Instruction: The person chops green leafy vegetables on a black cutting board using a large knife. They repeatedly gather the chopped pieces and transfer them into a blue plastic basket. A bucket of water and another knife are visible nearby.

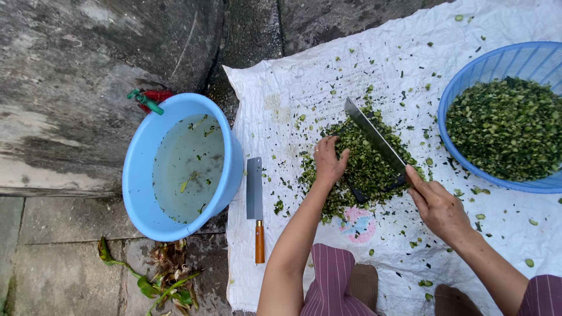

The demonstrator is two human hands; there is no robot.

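Note:
My right hand [438,205] grips the handle of a long cleaver [374,137], its blade lying slanted across a heap of chopped green vegetables [366,164] on a white woven sheet [304,88]. Fingers together, my left hand [329,161] rests palm down on the left edge of the heap. A second cleaver with a wooden handle [255,205] lies flat on the sheet, left of my left forearm, untouched.
A light blue tub [140,175] of water stands on the concrete at the left, under a green tap [146,102]. A blue basket [468,88] full of chopped greens sits at the right. Plant scraps [167,278] lie on the ground below the tub.

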